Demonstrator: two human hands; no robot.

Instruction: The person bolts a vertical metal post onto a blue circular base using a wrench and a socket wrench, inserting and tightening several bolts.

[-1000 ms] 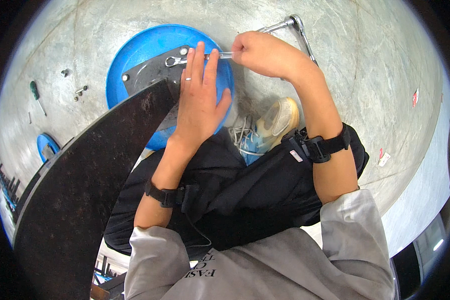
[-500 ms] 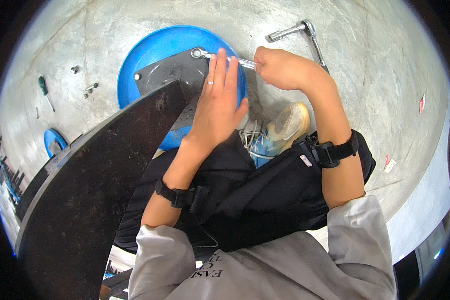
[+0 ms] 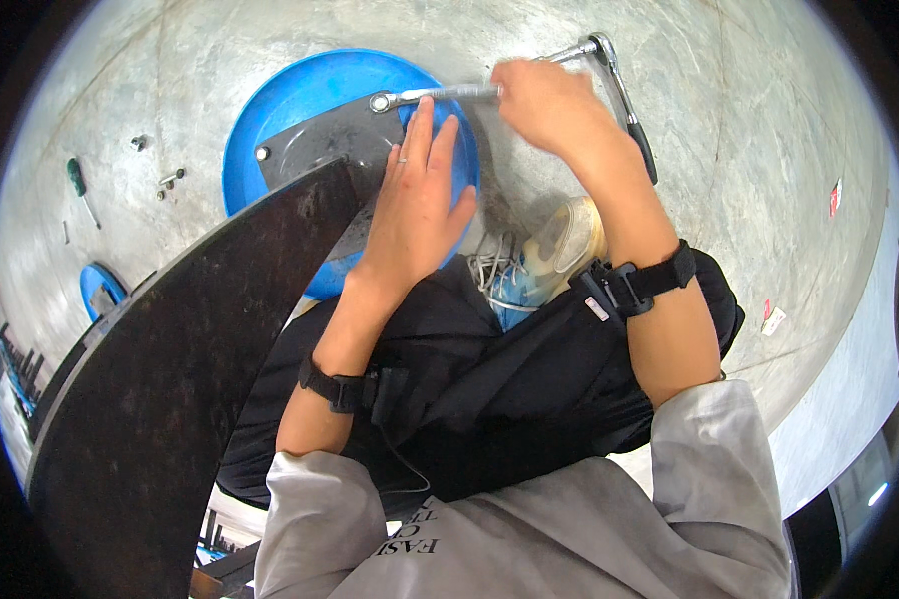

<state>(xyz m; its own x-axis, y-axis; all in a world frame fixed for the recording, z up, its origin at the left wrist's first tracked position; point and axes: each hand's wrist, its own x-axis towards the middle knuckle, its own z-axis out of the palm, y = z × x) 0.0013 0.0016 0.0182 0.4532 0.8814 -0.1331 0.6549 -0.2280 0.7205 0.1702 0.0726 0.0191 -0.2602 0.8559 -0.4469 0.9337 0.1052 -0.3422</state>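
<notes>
My right hand (image 3: 549, 105) is closed round the outer end of a silver ring spanner (image 3: 440, 93). The spanner's ring end sits over a corner of a dark metal plate (image 3: 305, 140), where a bolt would be hidden beneath it. Fingers stretched out, my left hand (image 3: 410, 210) lies over the plate's right side, its fingertips close to or touching the spanner's shaft. A pale bolt head (image 3: 263, 154) shows at the plate's left corner. The plate rests on a round blue base (image 3: 245, 130), and a long black beam (image 3: 190, 309) rises from it toward me.
A ratchet wrench (image 3: 619, 95) lies on the concrete floor beyond my right hand. To the left are a green-handled screwdriver (image 3: 77, 180), small metal sockets (image 3: 170, 184) and another blue base (image 3: 98, 285). My shoe (image 3: 559, 255) stands right of the blue base.
The spanner's outer end has swung away from me, with my right hand moving forward and slightly left. My left hand stays over the plate, and the whole view has shifted slightly.
</notes>
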